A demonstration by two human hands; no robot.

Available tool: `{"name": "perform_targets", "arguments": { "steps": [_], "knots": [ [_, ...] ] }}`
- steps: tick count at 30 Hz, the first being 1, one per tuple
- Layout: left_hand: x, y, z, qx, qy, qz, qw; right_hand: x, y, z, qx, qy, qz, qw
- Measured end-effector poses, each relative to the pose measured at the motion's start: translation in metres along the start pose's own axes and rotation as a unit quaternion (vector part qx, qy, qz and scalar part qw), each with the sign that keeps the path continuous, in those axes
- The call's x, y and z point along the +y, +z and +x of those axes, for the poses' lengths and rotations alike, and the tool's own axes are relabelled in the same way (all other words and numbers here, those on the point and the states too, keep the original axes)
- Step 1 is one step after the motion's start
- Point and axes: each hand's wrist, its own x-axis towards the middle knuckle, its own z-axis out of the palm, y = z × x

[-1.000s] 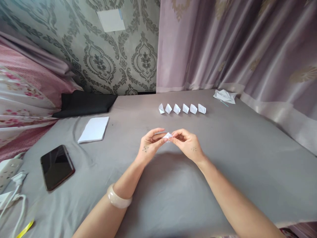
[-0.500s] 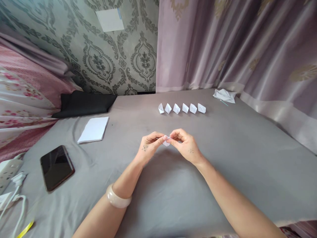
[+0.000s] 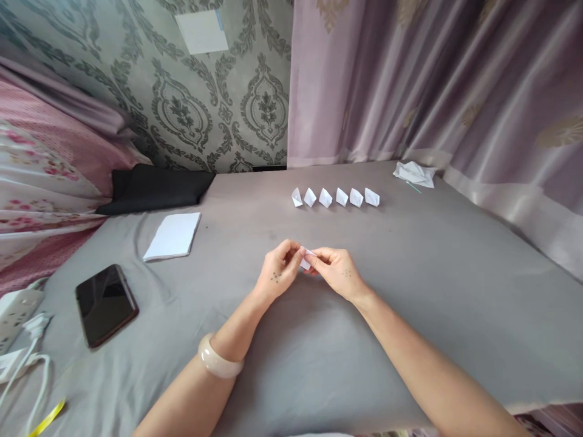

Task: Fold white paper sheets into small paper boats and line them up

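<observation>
Between my two hands is a small folded piece of white paper [image 3: 305, 262], partly hidden by the fingers. My left hand [image 3: 277, 268] pinches its left side, thumb on top. From the other side, my right hand [image 3: 337, 271] grips it with the thumb pressed on the near face and fingers curled behind. Both hands are just above the grey cloth [image 3: 319, 364]. Beyond them, several small folded white paper pieces [image 3: 325, 198] stand in a row.
At the left lie a stack of white paper [image 3: 173, 237], a black phone [image 3: 106, 305], a power strip [image 3: 18, 312] with cables and a yellow strip [image 3: 48, 419]. Black fabric [image 3: 157, 189] lies at the back left. More folded paper [image 3: 415, 174] sits at the far right by the curtain [image 3: 378, 79].
The fingers have shifted on the paper. My right hand has turned and lowered slightly, with fingertips now showing beneath the paper; my left hand has rolled a little to the right.
</observation>
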Motion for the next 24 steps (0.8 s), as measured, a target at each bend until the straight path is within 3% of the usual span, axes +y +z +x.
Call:
{"name": "perform_targets", "arguments": {
  "steps": [6,10,15,18,22,24],
  "knots": [
    [-0.001,0.000,0.002,-0.007,0.027,0.004,1.000,-0.007,0.001,-0.005,-0.089,0.151,0.085,0.981],
    [-0.001,0.001,0.003,-0.001,0.003,-0.026,1.000,-0.010,0.002,-0.006,-0.072,0.143,0.055,0.986],
    [-0.001,0.001,0.005,-0.039,-0.073,-0.146,0.986,-0.006,0.008,-0.006,-0.027,0.100,0.013,0.995],
    [-0.002,0.000,0.005,-0.037,-0.055,-0.128,0.990,-0.002,0.010,-0.007,-0.029,0.091,0.011,0.995],
    [-0.002,0.000,0.004,-0.026,-0.017,-0.069,0.997,-0.002,0.010,-0.008,-0.082,0.138,0.053,0.986],
    [-0.002,0.000,0.004,-0.025,-0.021,-0.092,0.995,-0.004,0.010,-0.008,-0.092,0.128,0.059,0.986]
  ]
}}
